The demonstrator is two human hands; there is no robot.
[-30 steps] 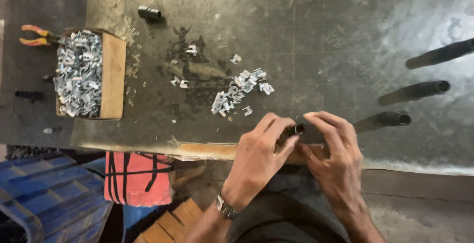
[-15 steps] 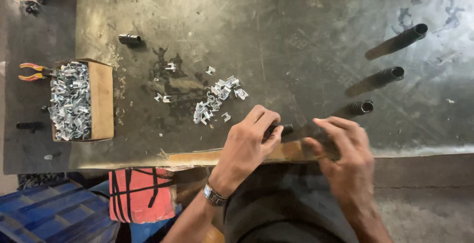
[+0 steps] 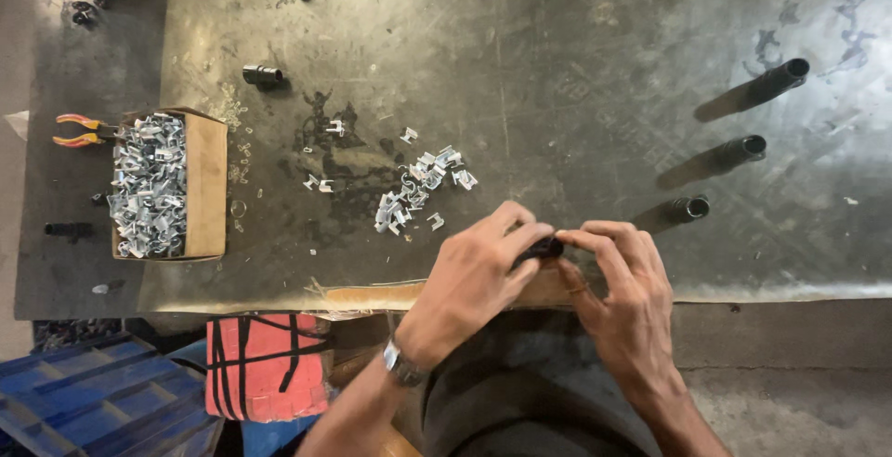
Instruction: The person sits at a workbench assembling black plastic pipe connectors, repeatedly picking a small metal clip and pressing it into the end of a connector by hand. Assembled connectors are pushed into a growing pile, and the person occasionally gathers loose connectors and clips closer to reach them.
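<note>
Pinching a short black cylindrical tube [image 3: 541,251] between them, the left hand [image 3: 469,285] and right hand [image 3: 624,294] meet at the desk's [image 3: 576,76] near edge, at six o'clock, fingers [image 3: 520,234] closed tight around it. At ten o'clock from the hands lies a loose pile of small silver metal clips [image 3: 418,188]. At nine o'clock sits an open cardboard box of clips [image 3: 209,183], orange-handled pliers [image 3: 79,129] just beside it. Three upright black tubes [image 3: 743,149] stand at two o'clock.

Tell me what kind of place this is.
Probably a small workshop assembly bench: a worn sheet-metal tabletop, a cardboard box of small silver metal clips, and orange-handled pliers beside it.
</note>
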